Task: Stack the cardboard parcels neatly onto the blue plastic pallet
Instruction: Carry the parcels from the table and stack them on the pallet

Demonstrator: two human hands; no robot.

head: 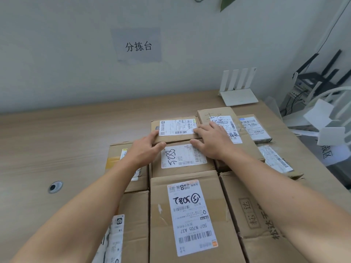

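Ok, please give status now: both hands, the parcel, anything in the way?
Left hand and right hand grip small parcel by its ends. It lies just beyond parcel marked 5288. Another parcel close at its right; pallet not in view.

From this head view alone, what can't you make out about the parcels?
Head view only:
No pallet shows; parcels fill the lower frame.
The small parcel: both ends covered by the left hand and right hand gripping it.
The rear parcel: label partly under the right hand.
The bottom-left parcel: cut off by the bottom edge.
Label print: too small to read.
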